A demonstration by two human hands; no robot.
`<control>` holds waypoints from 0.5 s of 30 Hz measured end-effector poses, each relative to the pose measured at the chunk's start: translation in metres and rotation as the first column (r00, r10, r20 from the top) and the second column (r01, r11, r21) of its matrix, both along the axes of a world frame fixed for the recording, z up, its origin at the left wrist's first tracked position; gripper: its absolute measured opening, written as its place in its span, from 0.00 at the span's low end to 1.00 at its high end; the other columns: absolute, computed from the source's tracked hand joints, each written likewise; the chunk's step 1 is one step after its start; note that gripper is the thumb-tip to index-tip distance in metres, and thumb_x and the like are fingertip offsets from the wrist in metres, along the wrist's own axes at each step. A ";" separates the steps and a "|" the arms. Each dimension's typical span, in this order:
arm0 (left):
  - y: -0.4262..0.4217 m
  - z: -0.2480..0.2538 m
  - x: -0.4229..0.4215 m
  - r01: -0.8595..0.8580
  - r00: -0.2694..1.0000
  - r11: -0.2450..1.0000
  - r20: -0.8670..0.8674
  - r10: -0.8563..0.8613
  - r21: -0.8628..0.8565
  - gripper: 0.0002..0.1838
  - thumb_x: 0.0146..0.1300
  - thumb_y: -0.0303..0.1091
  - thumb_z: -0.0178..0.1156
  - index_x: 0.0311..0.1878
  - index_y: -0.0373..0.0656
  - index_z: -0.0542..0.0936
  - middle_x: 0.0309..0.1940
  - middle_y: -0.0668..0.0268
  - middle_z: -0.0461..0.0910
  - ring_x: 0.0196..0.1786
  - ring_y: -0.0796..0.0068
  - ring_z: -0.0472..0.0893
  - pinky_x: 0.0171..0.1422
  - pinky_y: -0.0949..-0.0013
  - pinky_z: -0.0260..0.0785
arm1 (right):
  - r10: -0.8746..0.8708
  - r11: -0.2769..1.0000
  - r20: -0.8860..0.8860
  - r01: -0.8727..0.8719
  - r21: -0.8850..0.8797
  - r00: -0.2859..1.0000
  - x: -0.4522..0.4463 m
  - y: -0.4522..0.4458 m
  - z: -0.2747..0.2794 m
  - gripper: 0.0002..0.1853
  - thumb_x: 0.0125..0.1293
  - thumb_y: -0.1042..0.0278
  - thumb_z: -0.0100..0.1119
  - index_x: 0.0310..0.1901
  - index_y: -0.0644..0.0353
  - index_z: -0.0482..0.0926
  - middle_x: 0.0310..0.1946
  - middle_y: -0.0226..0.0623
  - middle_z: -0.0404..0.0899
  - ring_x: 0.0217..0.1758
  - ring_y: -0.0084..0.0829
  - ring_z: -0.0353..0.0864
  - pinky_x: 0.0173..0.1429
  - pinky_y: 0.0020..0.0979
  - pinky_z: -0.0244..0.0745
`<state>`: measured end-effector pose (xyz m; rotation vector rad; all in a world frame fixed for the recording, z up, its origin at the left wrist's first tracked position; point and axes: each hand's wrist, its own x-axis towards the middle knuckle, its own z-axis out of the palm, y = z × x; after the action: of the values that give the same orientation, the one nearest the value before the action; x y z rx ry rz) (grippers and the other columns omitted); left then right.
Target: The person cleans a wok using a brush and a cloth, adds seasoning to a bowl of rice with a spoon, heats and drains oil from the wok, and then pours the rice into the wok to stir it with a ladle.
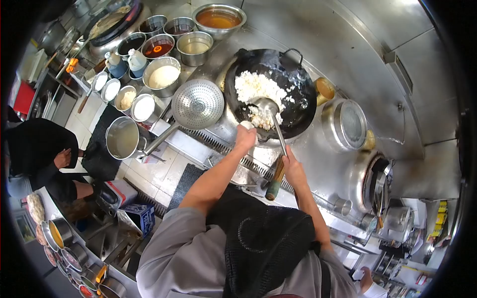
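A black wok [302, 107] sits on the range with white rice [258, 87] in it, some of it in loose clumps. My left hand [245, 138] is closed at the wok's near edge, with a folded white cloth [247, 124] between the fingers and the metal. The fingers of my right hand [294, 171] are wrapped round the handle of a ladle [279, 130]. Its bowl rests in the rice inside the wok. Below my right hand a wooden handle end [272, 189] sticks out towards me.
Left of the wok, a perforated strainer [198, 104] lies over a steel pot [121, 139]. Sauce containers [158, 45] and a bowl of amber liquid [218, 19] stand behind. A lidded pot [345, 124] is at right. Another person [42, 149] is at far left.
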<state>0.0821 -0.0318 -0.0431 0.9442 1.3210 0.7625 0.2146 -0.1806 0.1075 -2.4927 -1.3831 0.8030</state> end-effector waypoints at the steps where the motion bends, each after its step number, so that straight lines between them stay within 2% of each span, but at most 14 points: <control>1: 0.004 -0.002 0.000 -0.004 1.000 1.000 0.006 0.003 0.029 0.30 0.61 0.37 0.57 0.57 0.20 0.61 0.52 0.33 0.74 0.58 0.44 0.77 0.64 0.57 0.66 | 0.047 0.986 -0.035 -0.041 0.162 0.998 0.011 0.004 -0.006 0.23 0.74 0.61 0.49 0.68 0.57 0.69 0.55 0.60 0.77 0.58 0.59 0.77 0.61 0.45 0.72; 2: 0.002 0.015 -0.005 0.008 1.000 1.000 -0.011 -0.008 0.006 0.30 0.61 0.37 0.57 0.57 0.20 0.61 0.53 0.33 0.74 0.58 0.43 0.76 0.64 0.57 0.66 | 0.128 0.949 -0.042 -0.110 0.296 0.991 0.020 0.002 -0.004 0.23 0.74 0.61 0.49 0.68 0.57 0.70 0.54 0.61 0.78 0.57 0.60 0.77 0.60 0.47 0.71; 3: -0.002 0.006 -0.005 0.016 1.000 1.000 -0.017 -0.016 -0.002 0.30 0.61 0.37 0.57 0.57 0.20 0.61 0.53 0.33 0.74 0.58 0.43 0.76 0.64 0.57 0.66 | 0.119 0.952 -0.050 -0.100 0.289 0.992 0.010 -0.004 0.011 0.23 0.74 0.61 0.49 0.68 0.57 0.70 0.54 0.61 0.78 0.57 0.60 0.77 0.60 0.47 0.71; 5: 0.004 -0.001 0.000 -0.016 0.999 1.000 -0.050 0.017 0.026 0.27 0.62 0.35 0.58 0.57 0.24 0.63 0.49 0.42 0.76 0.53 0.55 0.78 0.58 0.61 0.70 | 0.020 0.962 -0.076 0.001 0.273 0.997 -0.001 -0.004 0.045 0.23 0.75 0.59 0.49 0.68 0.55 0.70 0.49 0.64 0.79 0.55 0.62 0.78 0.58 0.48 0.72; 6: 0.004 -0.001 0.001 -0.021 0.998 1.000 -0.050 0.022 0.021 0.27 0.62 0.35 0.58 0.57 0.24 0.63 0.49 0.42 0.76 0.53 0.55 0.78 0.58 0.61 0.70 | 0.025 0.963 -0.076 -0.004 0.269 0.997 -0.005 -0.003 0.042 0.23 0.75 0.59 0.49 0.68 0.55 0.70 0.49 0.64 0.79 0.55 0.62 0.78 0.58 0.48 0.72; 8: 0.003 0.002 -0.002 0.004 0.999 1.000 -0.034 -0.004 0.016 0.29 0.62 0.36 0.57 0.58 0.23 0.62 0.50 0.42 0.76 0.54 0.55 0.77 0.59 0.61 0.69 | -0.029 0.986 0.046 0.021 0.162 0.999 -0.010 -0.003 0.029 0.26 0.74 0.60 0.48 0.73 0.44 0.62 0.40 0.64 0.81 0.46 0.64 0.80 0.53 0.52 0.74; 9: 0.002 0.006 -0.003 0.008 0.999 1.000 -0.036 -0.007 0.018 0.29 0.62 0.36 0.57 0.58 0.23 0.62 0.50 0.42 0.76 0.54 0.55 0.77 0.59 0.61 0.69 | -0.032 0.986 0.045 0.024 0.165 0.998 -0.005 -0.002 0.010 0.26 0.74 0.60 0.48 0.73 0.44 0.62 0.40 0.64 0.81 0.46 0.64 0.80 0.53 0.52 0.74; 11: 0.002 0.009 -0.003 -0.011 1.000 1.000 -0.017 0.012 0.011 0.31 0.62 0.38 0.57 0.57 0.20 0.61 0.51 0.30 0.74 0.58 0.41 0.76 0.64 0.56 0.66 | 0.086 0.992 0.113 -0.095 0.077 0.990 0.005 0.009 -0.020 0.27 0.74 0.59 0.48 0.74 0.42 0.60 0.38 0.65 0.81 0.45 0.64 0.80 0.52 0.51 0.74; 13: 0.010 0.004 0.000 -0.019 0.998 0.998 -0.052 0.022 0.060 0.31 0.62 0.39 0.57 0.57 0.19 0.61 0.51 0.30 0.74 0.57 0.40 0.76 0.64 0.55 0.66 | 0.080 0.993 0.060 -0.085 0.076 0.995 0.024 0.019 -0.017 0.27 0.74 0.60 0.48 0.73 0.44 0.62 0.40 0.65 0.80 0.47 0.64 0.79 0.53 0.50 0.74; 15: 0.002 0.000 -0.003 0.014 0.997 0.997 -0.076 -0.008 0.074 0.31 0.62 0.39 0.57 0.56 0.19 0.61 0.50 0.29 0.74 0.57 0.37 0.76 0.64 0.54 0.66 | 0.073 0.962 -0.109 -0.041 0.271 0.991 0.027 0.008 0.003 0.26 0.74 0.60 0.49 0.72 0.46 0.63 0.44 0.65 0.79 0.48 0.64 0.79 0.53 0.51 0.74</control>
<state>0.0787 -0.0295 -0.0433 1.0478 1.3593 0.7786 0.2412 -0.1728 0.1101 -2.1750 -1.4229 0.7078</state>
